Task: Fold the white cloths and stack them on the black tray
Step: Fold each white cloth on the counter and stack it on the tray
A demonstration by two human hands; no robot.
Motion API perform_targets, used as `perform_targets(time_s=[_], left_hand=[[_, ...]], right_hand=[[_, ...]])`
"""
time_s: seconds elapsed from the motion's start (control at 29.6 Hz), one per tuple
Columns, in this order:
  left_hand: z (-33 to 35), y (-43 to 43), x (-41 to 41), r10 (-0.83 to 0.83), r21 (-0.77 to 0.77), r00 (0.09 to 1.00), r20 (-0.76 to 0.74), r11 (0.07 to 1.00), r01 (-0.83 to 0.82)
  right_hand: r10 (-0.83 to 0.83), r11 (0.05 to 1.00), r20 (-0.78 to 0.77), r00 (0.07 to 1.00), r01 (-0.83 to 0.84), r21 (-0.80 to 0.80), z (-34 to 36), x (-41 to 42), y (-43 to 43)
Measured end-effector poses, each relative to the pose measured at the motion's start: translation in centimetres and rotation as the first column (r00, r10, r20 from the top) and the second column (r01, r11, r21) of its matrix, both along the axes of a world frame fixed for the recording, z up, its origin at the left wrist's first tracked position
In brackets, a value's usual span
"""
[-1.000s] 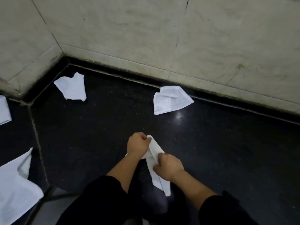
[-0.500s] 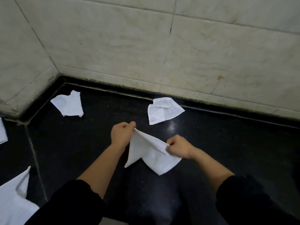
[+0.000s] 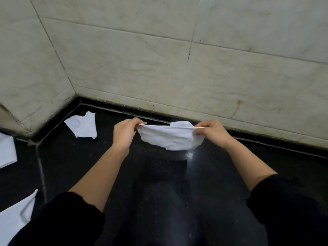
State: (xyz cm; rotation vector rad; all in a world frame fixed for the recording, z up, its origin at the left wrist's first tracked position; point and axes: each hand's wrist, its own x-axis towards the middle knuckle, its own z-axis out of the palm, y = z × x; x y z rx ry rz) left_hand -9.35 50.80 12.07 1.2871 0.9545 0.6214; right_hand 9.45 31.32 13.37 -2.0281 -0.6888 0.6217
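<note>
The cloth point(image 3: 170, 139), bunched between close hands a second ago, now hangs spread between them. The left hand point(image 3: 124, 134) and right hand point(image 3: 213, 133) have drawn well apart, each pinching a top corner above the dark surface point(image 3: 159, 174). It looks ready for the first fold. The tray is out of view.

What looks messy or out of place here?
Loose white cloths lie scattered on the black surface: the corner cloth, the left-edge cloth, the bottom-left cloth, and a back cloth peeking out behind the held cloth, which the left hand and right hand pinch. No tray is in view.
</note>
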Motion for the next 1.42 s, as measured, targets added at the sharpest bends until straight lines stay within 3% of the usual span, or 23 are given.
perform_targets(time_s=[0.17, 0.27, 0.44, 0.57, 0.68, 0.95, 1.15, 1.42], left_hand=[[-1.4, -1.1, -2.1, -0.098, 0.035, 0.995, 0.035, 0.995, 0.096], [-3.8, -2.3, -3.8, -0.164, 0.015, 0.987, 0.002, 0.986, 0.164], [-9.1, -4.6, -7.2, -0.246, -0.114, 0.958, -0.146, 0.966, 0.231], [-12.4, -6.3, -9.0, -0.265, -0.255, 0.932, -0.248, 0.946, 0.201], [-13.6, -6.7, -9.6, -0.262, -0.326, 0.927, -0.267, 0.93, 0.169], [-12.9, -5.7, -7.2, -0.262, -0.331, 0.94, -0.22, 0.926, 0.181], [-14.2, -4.8, -4.7, -0.346, -0.102, 0.827, -0.444, 0.936, 0.336], [-16.1, -4.1, -2.8, -0.293, -0.01, 0.78, -0.553, 0.938, 0.345]], right_hand=[[0.048, 0.999, -0.116, 0.992, -0.048, 0.01, -1.5, -0.1, -1.9], [0.073, 0.994, -0.225, 0.972, -0.09, -0.067, -3.4, -0.5, -3.5], [0.088, 0.949, -0.421, 0.903, -0.204, -0.239, -7.6, -2.1, -6.0], [0.095, 0.862, -0.469, 0.878, -0.308, -0.403, -10.9, -3.9, -7.5], [0.076, 0.832, -0.507, 0.859, -0.335, -0.443, -12.5, -4.4, -8.0], [-0.07, 0.888, -0.46, 0.885, -0.154, -0.434, -13.7, -3.0, -7.7], [-0.172, 0.91, -0.373, 0.912, 0.002, -0.414, -15.2, -2.0, -6.5], [-0.235, 0.894, -0.216, 0.948, 0.123, -0.43, -17.3, -1.8, -5.6]])
